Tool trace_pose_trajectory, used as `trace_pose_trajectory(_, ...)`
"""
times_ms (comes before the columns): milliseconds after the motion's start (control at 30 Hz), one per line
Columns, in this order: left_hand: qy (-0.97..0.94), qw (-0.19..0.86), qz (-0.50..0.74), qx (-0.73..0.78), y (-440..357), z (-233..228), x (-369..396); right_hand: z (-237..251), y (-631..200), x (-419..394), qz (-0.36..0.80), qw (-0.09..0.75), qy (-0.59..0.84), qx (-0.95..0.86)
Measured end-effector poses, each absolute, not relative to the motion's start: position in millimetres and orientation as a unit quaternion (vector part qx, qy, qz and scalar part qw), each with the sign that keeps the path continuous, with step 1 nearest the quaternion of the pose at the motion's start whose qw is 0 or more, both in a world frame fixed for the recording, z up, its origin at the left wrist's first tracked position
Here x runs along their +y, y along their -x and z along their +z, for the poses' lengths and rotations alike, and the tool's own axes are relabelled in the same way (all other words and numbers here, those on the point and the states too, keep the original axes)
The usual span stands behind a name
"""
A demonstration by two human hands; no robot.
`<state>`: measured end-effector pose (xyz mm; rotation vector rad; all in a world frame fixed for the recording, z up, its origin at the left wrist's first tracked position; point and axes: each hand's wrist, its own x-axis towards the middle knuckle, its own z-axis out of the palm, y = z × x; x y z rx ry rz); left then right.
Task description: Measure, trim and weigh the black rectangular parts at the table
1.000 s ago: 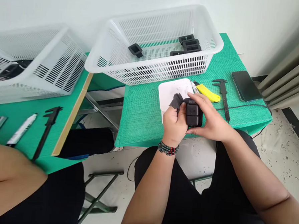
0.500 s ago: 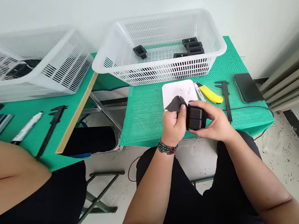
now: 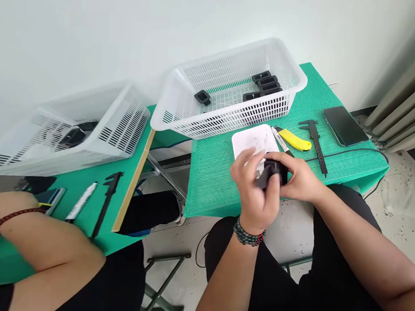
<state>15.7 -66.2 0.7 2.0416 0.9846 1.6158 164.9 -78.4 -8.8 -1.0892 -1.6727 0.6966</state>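
Observation:
My right hand point(image 3: 302, 179) is closed around a small black plastic part point(image 3: 283, 172) above the front of the green-covered table. My left hand point(image 3: 256, 195) is pressed to the near-left side of it, thumb on the part and other fingers raised. Beneath that thumb is a blurred dark grey flexible sheet point(image 3: 262, 180); whether it is sandpaper or cloth I cannot tell. Just beyond my hands lies a shallow white tray point(image 3: 245, 140) with dark specks. A white marker point(image 3: 280, 138) and a yellow utility knife point(image 3: 295, 140) are beside it.
Behind the tray stands a white basket point(image 3: 226, 121) with several black parts point(image 3: 263, 79). Calipers point(image 3: 316, 140) and a phone point(image 3: 346, 125) lie to the right, with a cable. At left, a co-worker's arm point(image 3: 50, 240) rests near another basket point(image 3: 125, 123).
The view has shifted, so things sit lower and further right. My left fingers have lifted and the thumb has moved onto the black part, which has turned. The co-worker's forearm and bracelet have appeared.

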Motion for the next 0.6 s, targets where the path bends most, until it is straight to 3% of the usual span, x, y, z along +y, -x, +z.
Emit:
trace_pose_trajectory(133,-0.774,0.22,0.453,0.384,-18.3,-11.7,-59.4,-9.3,-157.9,-80.3,0.26,0.455,0.471,-0.709)
trace_pose_trajectory(333,-0.627,0.321,0.566,0.429,-9.8,-15.0,-26.2,-0.9,-147.1,-94.0,0.31,0.488,0.403,-0.709)
trace_pose_trajectory(500,-0.562,0.242,0.705,0.359,1.3,4.7,-36.0,-0.9,-143.1,-99.3,0.311,0.492,0.386,-0.715)
trace_pose_trajectory(600,-0.678,0.203,0.635,0.31,2.2,6.6,-51.5,-2.6,-151.2,-94.2,0.31,0.464,0.434,-0.708)
